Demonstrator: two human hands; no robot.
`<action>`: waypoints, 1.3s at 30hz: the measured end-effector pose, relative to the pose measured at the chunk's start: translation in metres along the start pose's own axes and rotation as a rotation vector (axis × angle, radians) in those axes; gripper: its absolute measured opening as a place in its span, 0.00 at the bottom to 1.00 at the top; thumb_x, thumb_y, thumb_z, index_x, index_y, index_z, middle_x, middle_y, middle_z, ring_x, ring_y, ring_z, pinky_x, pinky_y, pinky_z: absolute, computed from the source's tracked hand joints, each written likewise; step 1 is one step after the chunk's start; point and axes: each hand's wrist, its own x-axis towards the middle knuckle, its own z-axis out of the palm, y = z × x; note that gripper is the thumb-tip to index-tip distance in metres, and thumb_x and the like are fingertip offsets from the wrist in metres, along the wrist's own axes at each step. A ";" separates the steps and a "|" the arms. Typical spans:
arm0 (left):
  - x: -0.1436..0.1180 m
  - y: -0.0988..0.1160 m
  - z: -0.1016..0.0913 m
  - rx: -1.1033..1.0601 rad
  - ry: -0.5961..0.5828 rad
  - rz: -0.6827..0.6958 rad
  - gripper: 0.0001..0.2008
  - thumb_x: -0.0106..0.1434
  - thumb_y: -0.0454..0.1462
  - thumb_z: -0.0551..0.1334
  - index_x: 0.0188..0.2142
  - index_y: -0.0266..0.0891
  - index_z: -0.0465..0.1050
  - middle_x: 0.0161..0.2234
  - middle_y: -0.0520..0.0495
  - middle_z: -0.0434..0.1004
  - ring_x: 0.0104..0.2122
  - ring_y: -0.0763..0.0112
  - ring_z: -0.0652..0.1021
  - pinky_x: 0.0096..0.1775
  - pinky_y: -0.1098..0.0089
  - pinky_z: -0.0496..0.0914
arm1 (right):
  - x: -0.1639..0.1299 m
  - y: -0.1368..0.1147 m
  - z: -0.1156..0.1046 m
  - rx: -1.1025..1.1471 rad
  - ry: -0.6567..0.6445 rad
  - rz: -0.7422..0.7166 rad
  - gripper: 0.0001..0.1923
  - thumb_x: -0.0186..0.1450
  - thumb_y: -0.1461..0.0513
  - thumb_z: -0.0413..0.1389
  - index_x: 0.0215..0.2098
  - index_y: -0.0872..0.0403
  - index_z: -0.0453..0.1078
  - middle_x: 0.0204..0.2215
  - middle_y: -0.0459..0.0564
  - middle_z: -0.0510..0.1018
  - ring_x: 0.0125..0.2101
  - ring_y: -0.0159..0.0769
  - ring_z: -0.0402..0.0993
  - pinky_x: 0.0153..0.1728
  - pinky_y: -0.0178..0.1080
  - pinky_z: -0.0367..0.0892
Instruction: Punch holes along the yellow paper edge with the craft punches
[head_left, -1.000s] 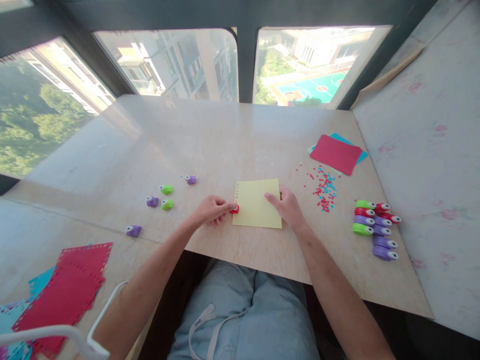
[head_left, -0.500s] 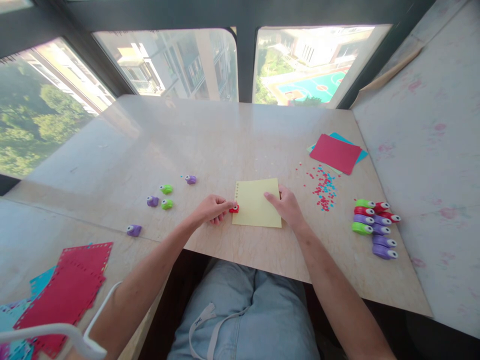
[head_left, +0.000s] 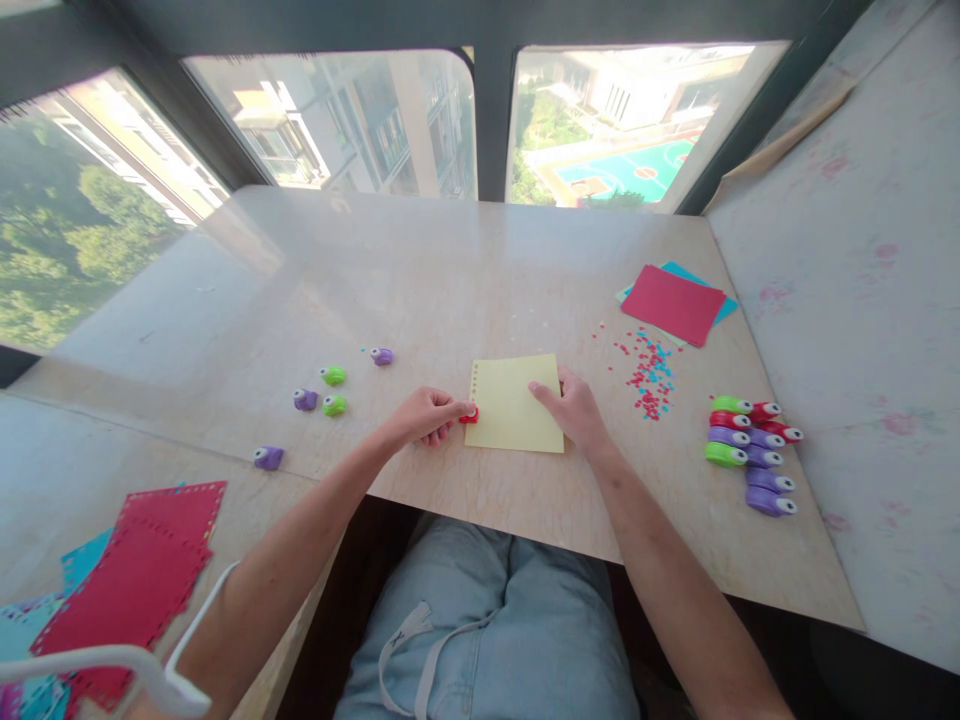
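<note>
A pale yellow sheet of paper (head_left: pixel 514 405) lies on the table in front of me, with a row of small holes down the upper part of its left edge. My left hand (head_left: pixel 431 415) is closed on a small red craft punch (head_left: pixel 470 417), its thumb on the punch's top. That punch sits over the sheet's left edge, below the holes. At the sheet's right edge, my right hand (head_left: pixel 574 405) pinches the paper, thumb on top and fingers partly hidden.
Purple and green punches (head_left: pixel 333 405) are scattered to the left. More punches (head_left: pixel 750 455) stand grouped at the right. Red and blue paper bits (head_left: pixel 652 375) lie below stacked coloured sheets (head_left: pixel 675 305). Red sheets with punched edges (head_left: pixel 127 580) lie at the lower left.
My left thumb has moved over the top of the red punch, covering more of it. The paper and my right hand keep their places.
</note>
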 end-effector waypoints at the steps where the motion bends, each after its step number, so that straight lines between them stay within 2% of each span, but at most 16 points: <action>1: 0.000 0.001 0.000 0.002 -0.001 -0.004 0.22 0.57 0.53 0.64 0.21 0.38 0.66 0.16 0.52 0.69 0.14 0.76 0.70 0.16 0.77 0.61 | 0.000 0.000 0.000 -0.001 0.001 0.000 0.17 0.59 0.54 0.58 0.41 0.57 0.73 0.35 0.54 0.82 0.33 0.42 0.78 0.30 0.39 0.69; 11: -0.002 0.007 -0.001 -0.047 -0.072 -0.050 0.21 0.57 0.51 0.65 0.22 0.37 0.66 0.16 0.51 0.71 0.15 0.74 0.73 0.17 0.76 0.63 | 0.000 0.001 0.000 -0.011 0.004 0.009 0.18 0.59 0.54 0.57 0.42 0.57 0.73 0.35 0.55 0.81 0.33 0.42 0.78 0.32 0.40 0.69; 15: -0.001 0.006 -0.001 -0.083 -0.064 -0.070 0.20 0.57 0.50 0.66 0.22 0.37 0.66 0.17 0.51 0.72 0.15 0.73 0.74 0.17 0.76 0.65 | 0.000 0.000 0.000 -0.024 0.010 0.006 0.17 0.59 0.54 0.57 0.42 0.57 0.73 0.35 0.55 0.81 0.33 0.42 0.77 0.32 0.40 0.69; 23: 0.002 0.001 0.001 -0.189 -0.069 -0.065 0.17 0.56 0.49 0.68 0.29 0.35 0.76 0.23 0.47 0.78 0.20 0.71 0.78 0.23 0.72 0.73 | 0.000 -0.001 0.001 -0.020 0.012 -0.006 0.17 0.59 0.54 0.57 0.42 0.57 0.73 0.34 0.55 0.81 0.32 0.42 0.77 0.33 0.40 0.70; 28: 0.002 0.000 0.003 -0.206 -0.065 -0.041 0.16 0.57 0.47 0.68 0.28 0.35 0.75 0.24 0.45 0.79 0.24 0.68 0.80 0.25 0.72 0.74 | 0.000 0.001 0.001 -0.010 0.011 -0.009 0.18 0.59 0.54 0.57 0.42 0.56 0.73 0.35 0.55 0.81 0.33 0.43 0.77 0.33 0.41 0.70; 32: 0.001 0.002 0.005 -0.177 -0.051 -0.011 0.17 0.57 0.47 0.67 0.26 0.35 0.74 0.22 0.45 0.78 0.22 0.69 0.79 0.25 0.72 0.74 | 0.001 0.002 0.002 -0.008 0.012 -0.010 0.18 0.59 0.54 0.57 0.42 0.56 0.73 0.35 0.55 0.81 0.33 0.43 0.77 0.33 0.41 0.70; 39: 0.002 0.009 0.002 -0.093 -0.053 -0.037 0.18 0.58 0.47 0.67 0.21 0.35 0.70 0.19 0.46 0.76 0.21 0.70 0.78 0.25 0.73 0.73 | 0.002 0.003 0.002 -0.009 0.004 -0.010 0.18 0.59 0.54 0.57 0.43 0.56 0.73 0.36 0.55 0.81 0.34 0.43 0.78 0.32 0.40 0.70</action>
